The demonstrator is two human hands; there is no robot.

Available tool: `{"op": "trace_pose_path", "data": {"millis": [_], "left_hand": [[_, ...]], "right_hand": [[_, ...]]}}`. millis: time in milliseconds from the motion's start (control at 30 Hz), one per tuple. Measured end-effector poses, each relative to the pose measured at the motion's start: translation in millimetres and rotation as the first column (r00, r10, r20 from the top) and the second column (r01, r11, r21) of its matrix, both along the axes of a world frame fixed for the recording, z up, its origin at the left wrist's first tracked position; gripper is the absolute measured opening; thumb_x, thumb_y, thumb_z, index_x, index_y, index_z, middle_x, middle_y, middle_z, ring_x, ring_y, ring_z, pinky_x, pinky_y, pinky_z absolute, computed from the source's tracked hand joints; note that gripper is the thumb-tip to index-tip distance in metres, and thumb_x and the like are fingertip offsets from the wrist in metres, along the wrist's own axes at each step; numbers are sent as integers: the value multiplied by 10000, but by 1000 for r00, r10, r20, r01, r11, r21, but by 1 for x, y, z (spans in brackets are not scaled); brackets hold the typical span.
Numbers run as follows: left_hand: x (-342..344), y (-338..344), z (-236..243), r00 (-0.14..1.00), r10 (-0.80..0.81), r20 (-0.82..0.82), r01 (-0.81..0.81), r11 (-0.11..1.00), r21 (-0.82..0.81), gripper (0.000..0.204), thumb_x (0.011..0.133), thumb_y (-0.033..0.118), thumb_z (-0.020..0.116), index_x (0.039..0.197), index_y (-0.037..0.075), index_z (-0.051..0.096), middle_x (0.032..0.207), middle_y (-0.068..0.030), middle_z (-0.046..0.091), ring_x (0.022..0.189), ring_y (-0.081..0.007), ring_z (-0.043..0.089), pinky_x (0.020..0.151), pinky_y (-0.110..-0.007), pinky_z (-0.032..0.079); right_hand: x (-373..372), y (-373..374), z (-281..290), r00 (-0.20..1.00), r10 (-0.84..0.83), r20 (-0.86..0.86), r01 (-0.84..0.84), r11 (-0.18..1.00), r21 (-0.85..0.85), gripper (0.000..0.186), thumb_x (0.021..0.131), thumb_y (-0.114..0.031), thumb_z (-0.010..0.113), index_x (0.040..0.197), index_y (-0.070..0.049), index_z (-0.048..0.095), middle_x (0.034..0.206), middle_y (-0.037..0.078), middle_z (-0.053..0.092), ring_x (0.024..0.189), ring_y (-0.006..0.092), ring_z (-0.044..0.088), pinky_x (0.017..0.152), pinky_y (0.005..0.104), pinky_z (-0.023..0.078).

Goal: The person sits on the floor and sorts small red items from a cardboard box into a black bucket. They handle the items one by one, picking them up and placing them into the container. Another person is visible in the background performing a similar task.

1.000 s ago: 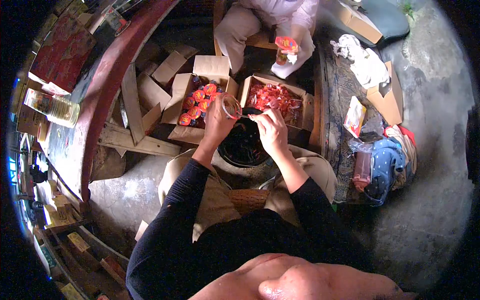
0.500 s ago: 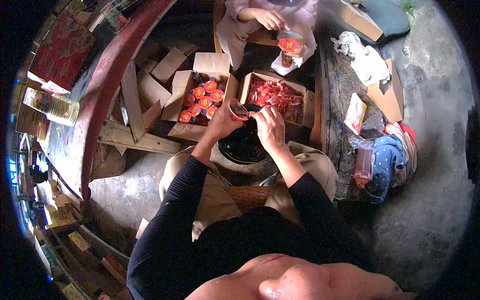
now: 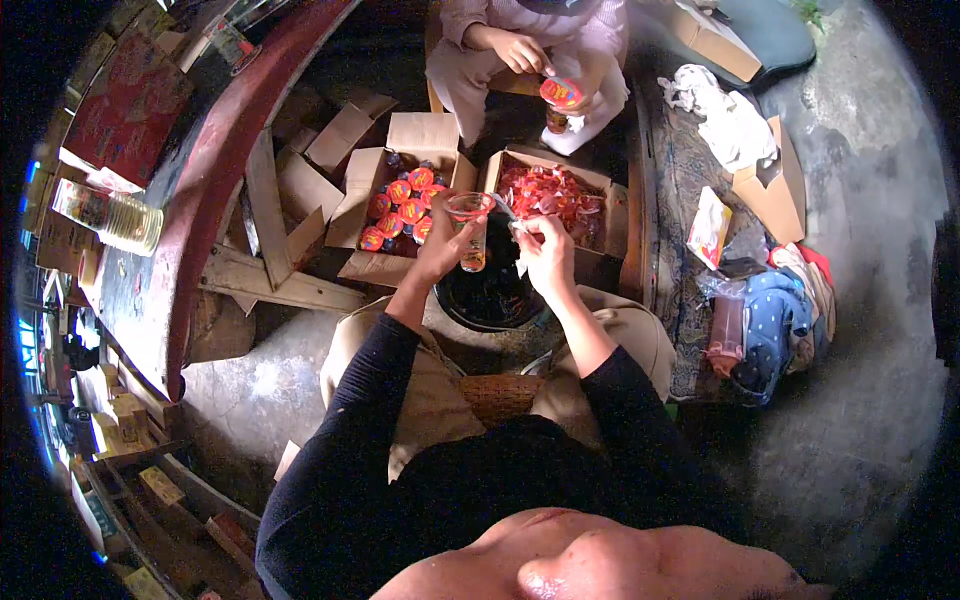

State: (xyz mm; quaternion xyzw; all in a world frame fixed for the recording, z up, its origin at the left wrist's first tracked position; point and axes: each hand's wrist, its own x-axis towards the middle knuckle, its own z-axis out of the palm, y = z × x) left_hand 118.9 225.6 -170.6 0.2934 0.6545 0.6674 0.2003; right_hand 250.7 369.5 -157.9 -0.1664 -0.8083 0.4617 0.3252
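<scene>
Turning from a mouth-forward tilt to a more upright stance since the earlier frame, a red-rimmed clear plastic cup (image 3: 474, 256) is now showing its side wall, while the person's right hand (image 3: 548, 258) is standing farther off from its rim. Both hands are working above the round black basin (image 3: 487, 303), the landmark for all places below.

Left hand (image 3: 445, 245): fingers are wrapping round the cup, which is hanging over the basin's far left part. Right hand: thumb and forefinger are apparently pinching a narrow pale strip (image 3: 503, 207) that is curving across the gap toward the rim. Whether it is film or a tool, and whether it is joined to the cup, cannot be told. With the hands parting, the strip is lying exposed between them, suggesting that work at the rim is still going on.

Surroundings: beyond the basin to the left, a carton (image 3: 345, 212) is holding red-lidded cups (image 3: 411, 210); beyond it to the right, another carton (image 3: 617, 217) is holding red plastic scraps (image 3: 548, 190). Farther beyond, a co-worker's hand (image 3: 522, 52) is reaching toward another red-lidded cup (image 3: 561, 94), which has shifted slightly left.
</scene>
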Motion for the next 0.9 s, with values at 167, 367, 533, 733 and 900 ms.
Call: {"op": "trace_pose_path", "data": {"millis": [167, 367, 533, 733, 900], "left_hand": [[5, -3, 6, 931, 76, -358, -126, 985, -117, 497, 826, 239, 765, 1171, 4, 496, 1185, -172, 523, 1102, -284, 545, 931, -393, 459], [9, -1, 10, 791, -6, -612, -94, 987, -130, 243, 749, 108, 783, 979, 81, 710, 1085, -119, 574, 1072, -291, 577, 879, -377, 497], [16, 1, 19, 732, 82, -676, -259, 952, -165, 227, 773, 86, 744, 998, 74, 721, 994, -102, 624, 985, -291, 612, 822, -380, 513], [20, 5, 20, 820, 115, -560, -238, 959, -152, 151, 816, 128, 713, 952, 65, 730, 999, -104, 671, 907, -292, 634, 851, -406, 477], [22, 4, 20, 740, 83, -667, -328, 911, -251, 166, 845, 215, 688, 953, 103, 745, 1006, -67, 702, 896, -249, 650, 978, -486, 356]], "right_hand": [[1, 5, -6, 997, -9, 78, 3, 998, 70, 178, 772, 2, 709, 909, -36, 601, 867, 129, 602, 772, 296, 625, 682, 392, 506], [-3, 2, -12, 1000, -15, -12, 16, 996, 87, 178, 766, 1, 706, 904, -34, 599, 870, 135, 615, 803, 313, 632, 725, 383, 516], [-3, 6, -8, 995, -99, -27, 100, 992, 83, 166, 771, 9, 692, 895, -37, 591, 846, 143, 603, 781, 319, 616, 682, 399, 485], [-2, -2, 4, 988, -140, -64, 152, 945, 289, 199, 761, 3, 696, 908, -70, 584, 833, 113, 564, 766, 316, 598, 675, 419, 493], [3, -10, 10, 995, -98, -22, 99, 939, 330, 218, 747, 5, 697, 919, -65, 583, 874, 116, 538, 831, 312, 589, 720, 425, 507]]}}
